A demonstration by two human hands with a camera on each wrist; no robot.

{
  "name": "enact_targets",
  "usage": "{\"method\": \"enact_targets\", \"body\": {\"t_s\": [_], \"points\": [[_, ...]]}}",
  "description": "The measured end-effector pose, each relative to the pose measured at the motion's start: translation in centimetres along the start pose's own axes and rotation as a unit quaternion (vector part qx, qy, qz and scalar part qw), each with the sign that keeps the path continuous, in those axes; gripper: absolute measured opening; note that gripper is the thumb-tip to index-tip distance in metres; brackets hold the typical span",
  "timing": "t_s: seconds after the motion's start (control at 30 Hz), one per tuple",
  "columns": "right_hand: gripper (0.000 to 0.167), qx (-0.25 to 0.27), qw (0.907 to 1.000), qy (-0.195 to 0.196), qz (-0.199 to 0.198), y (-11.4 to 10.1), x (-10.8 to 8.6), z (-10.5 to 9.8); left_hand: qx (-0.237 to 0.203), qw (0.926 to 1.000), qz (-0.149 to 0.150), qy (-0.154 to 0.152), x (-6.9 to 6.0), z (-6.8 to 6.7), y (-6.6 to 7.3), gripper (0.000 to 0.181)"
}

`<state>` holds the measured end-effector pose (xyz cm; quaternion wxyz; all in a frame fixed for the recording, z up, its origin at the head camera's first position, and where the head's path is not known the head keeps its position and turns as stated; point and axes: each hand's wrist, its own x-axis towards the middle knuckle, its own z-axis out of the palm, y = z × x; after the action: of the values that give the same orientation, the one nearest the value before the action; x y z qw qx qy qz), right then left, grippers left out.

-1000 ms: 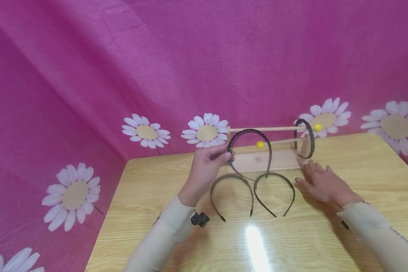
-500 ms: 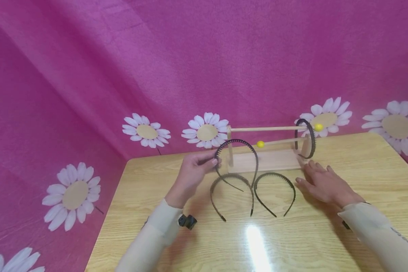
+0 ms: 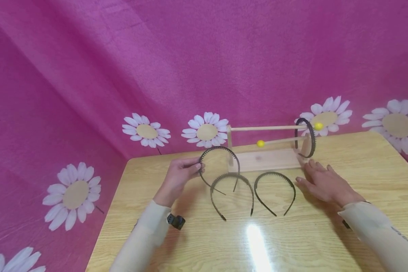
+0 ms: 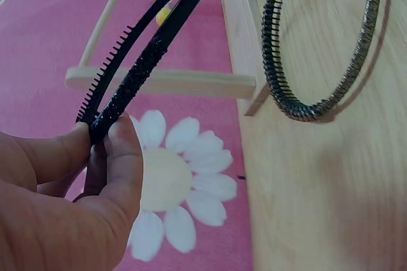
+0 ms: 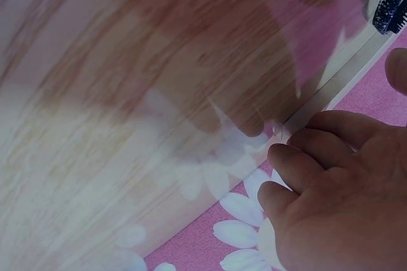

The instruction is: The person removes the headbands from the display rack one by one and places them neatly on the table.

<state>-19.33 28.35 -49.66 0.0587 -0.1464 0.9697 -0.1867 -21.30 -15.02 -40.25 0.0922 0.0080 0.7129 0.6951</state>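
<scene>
My left hand (image 3: 178,177) pinches a black toothed headband (image 3: 219,147) by one side, thumb against fingers. The headband is held up just left of a wooden stand (image 3: 265,160); the left wrist view shows its glittery outer face. On the stand's upper rod, at the right end, hangs another black headband (image 3: 314,139). Two more lie on the table: a glittery bronze-black headband (image 3: 249,183) and a black headband (image 3: 274,173) to its right. My right hand (image 3: 324,185) lies with relaxed, spread fingers by the stand's right front corner; whether it touches the stand I cannot tell.
Two rods on the stand end in yellow balls, a lower ball (image 3: 260,143) and an upper ball (image 3: 318,126). The wooden table (image 3: 139,226) meets a pink daisy-print cloth (image 3: 176,68) behind and at the left.
My left hand has moved left and slightly down with the headband, away from the front of the stand. My right hand has stayed in place.
</scene>
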Motion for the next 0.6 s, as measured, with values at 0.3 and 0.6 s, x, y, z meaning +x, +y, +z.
{"method": "enact_targets", "body": {"t_s": [0.3,0.6], "points": [[0.079,0.002,0.9999,0.006,-0.010,0.0,0.0,0.0,-0.017,0.9983,-0.050,0.024,0.2,-2.4,-1.2,0.029],[0.077,-0.002,0.9999,0.005,-0.011,-0.1,-0.1,-0.1,0.003,0.9963,-0.072,0.046,0.5,-4.5,-2.2,0.030]]}}
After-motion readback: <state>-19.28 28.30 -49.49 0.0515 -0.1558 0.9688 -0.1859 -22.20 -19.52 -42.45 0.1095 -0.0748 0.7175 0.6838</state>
